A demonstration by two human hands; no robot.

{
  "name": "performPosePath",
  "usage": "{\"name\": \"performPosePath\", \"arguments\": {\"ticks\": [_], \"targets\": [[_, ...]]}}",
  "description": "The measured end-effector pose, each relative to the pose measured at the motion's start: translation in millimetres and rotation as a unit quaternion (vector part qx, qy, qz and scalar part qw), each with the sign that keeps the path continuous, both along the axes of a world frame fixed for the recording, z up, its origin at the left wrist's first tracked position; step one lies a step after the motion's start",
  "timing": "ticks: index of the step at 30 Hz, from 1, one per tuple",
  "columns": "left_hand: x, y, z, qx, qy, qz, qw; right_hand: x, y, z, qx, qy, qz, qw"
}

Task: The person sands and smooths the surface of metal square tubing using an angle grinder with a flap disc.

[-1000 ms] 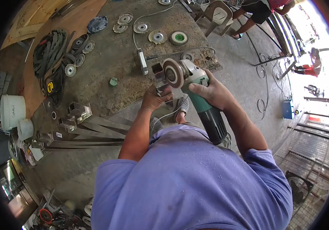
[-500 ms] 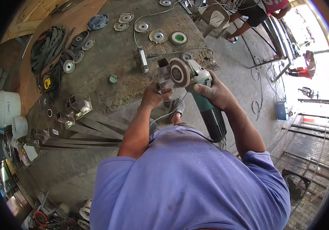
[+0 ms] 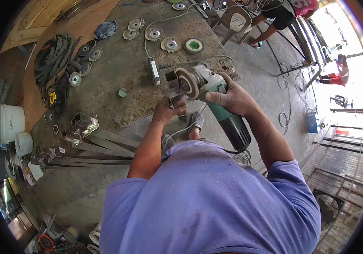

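My right hand (image 3: 234, 98) is wrapped round the head end of a green and black angle grinder (image 3: 228, 116), thumb across its body. The grinder's round disc (image 3: 187, 83) faces left, right against a short shiny square metal tube (image 3: 174, 89). From below, my left hand (image 3: 166, 111) grips that tube, fingers curled over its lower end. Its dark open end points up and away from me. Both hands are held out in front of my chest, near the workbench edge.
On the worn workbench (image 3: 105, 91) lie several flap discs (image 3: 171, 44), a green-centred wheel (image 3: 193, 45), a power strip (image 3: 154, 71) and coiled straps (image 3: 54, 59). More cut metal tubes (image 3: 84, 122) and a white bucket (image 3: 11, 122) are at left. A person (image 3: 274, 12) bends by a plastic chair (image 3: 234, 23).
The grinder, the tube and both hands have shifted slightly left in view. The disc still sits against the tube, and my grips look the same.
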State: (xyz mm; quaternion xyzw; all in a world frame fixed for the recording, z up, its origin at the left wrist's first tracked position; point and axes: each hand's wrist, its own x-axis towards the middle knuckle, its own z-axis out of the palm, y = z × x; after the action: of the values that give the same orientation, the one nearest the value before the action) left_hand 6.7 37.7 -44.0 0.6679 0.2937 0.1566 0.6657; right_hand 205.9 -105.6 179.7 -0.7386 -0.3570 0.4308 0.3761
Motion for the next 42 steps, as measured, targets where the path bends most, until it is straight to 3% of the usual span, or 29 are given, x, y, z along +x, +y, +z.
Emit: {"name": "performPosePath", "arguments": {"ticks": [1, 4, 10, 13, 16, 20, 28, 31, 34, 37, 40, 42], "targets": [[-1.5, 0.7, -2.2, 0.046, 0.024, -0.01, 0.999, 2.5, 3.6, -2.0, -0.005, -0.007, 0.003, 1.0], [-0.4, -1.1, -4.4, -0.022, -0.016, 0.009, 1.0, 16.8, 20.2, -3.2, -0.001, -0.008, 0.054, 0.999], [1.6, 0.8, -11.9, 0.076, -0.024, 0.023, 0.997, 23.0, 22.0, 0.4, -0.011, -0.025, 0.079, 0.997], [-1.6, 0.2, -3.1, 0.068, 0.005, 0.005, 0.998, 26.2, 17.1, -10.3, 0.007, 0.049, 0.068, 0.997], [-2.2, 0.6, -7.3, 0.095, 0.022, -0.005, 0.995, 32.8, 31.5, -15.2, 0.005, -0.048, 0.088, 0.995], [-2.2, -2.4, 1.1, 0.026, -0.006, 0.009, 1.0, 37.5, 53.7, 3.9, -0.007, -0.166, 0.11, 0.98], [-2.4, -1.9, 12.3, 0.12, 0.03, -0.005, 0.992, 44.9, -23.5, -22.5, 0.06, 0.013, -0.057, 0.996], [-3.9, 6.8, 23.4, 0.032, 0.031, -0.042, 0.998, 49.2, -59.5, -44.7, 0.087, 0.068, -0.102, 0.989], [-5.1, 23.6, 62.1, -0.089, -0.108, -0.061, 0.988, 38.8, -83.8, -46.4, 0.083, 0.107, -0.144, 0.98], [7.0, 27.8, 66.2, -0.059, -0.132, -0.067, 0.987, 32.2, -95.6, -48.0, 0.082, 0.132, -0.16, 0.975], [12.4, 3.2, 83.3, 0.105, -0.11, -0.037, 0.988, 30.9, -100.0, -51.8, 0.081, 0.121, -0.159, 0.976], [15.0, -20.8, 83.2, 0.155, -0.071, 0.037, 0.985, 25.2, -96.5, -41.0, 0.081, 0.118, -0.159, 0.977]]}}
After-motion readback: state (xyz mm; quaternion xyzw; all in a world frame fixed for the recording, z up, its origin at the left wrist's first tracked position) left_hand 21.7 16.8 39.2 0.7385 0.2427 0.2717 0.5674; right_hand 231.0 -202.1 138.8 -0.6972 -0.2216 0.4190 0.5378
